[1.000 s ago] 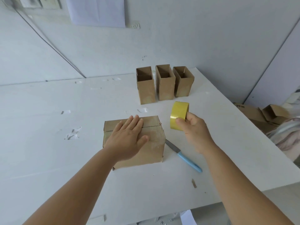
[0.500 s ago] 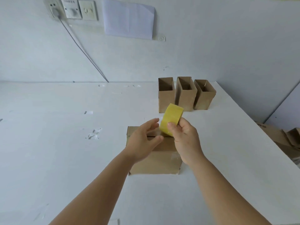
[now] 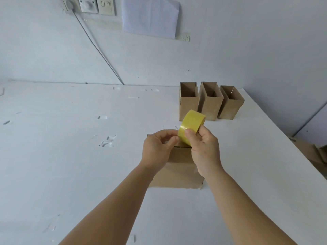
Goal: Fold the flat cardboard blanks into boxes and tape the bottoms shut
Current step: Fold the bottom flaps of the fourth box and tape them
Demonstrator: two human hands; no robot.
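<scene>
A brown cardboard box (image 3: 178,170) lies on the white table (image 3: 70,156) in front of me, partly hidden by both wrists. Above it my right hand (image 3: 203,149) grips a yellow tape roll (image 3: 192,126), thumb on the roll's outer face. My left hand (image 3: 157,147) is raised off the box, and its thumb and fingertips pinch at the roll's lower left edge. Whether any tape is peeled free I cannot tell.
Three open-topped folded boxes (image 3: 210,101) stand in a row at the table's far right. More cardboard (image 3: 311,152) lies below the table's right edge. On the wall are sockets (image 3: 88,5) with a cable (image 3: 99,48) and a sheet of paper (image 3: 150,15).
My left hand lifted off the box top and came up to the tape roll. My right hand carried the roll leftward over the box. The view tilted up, and the blue-handled knife is out of sight.
</scene>
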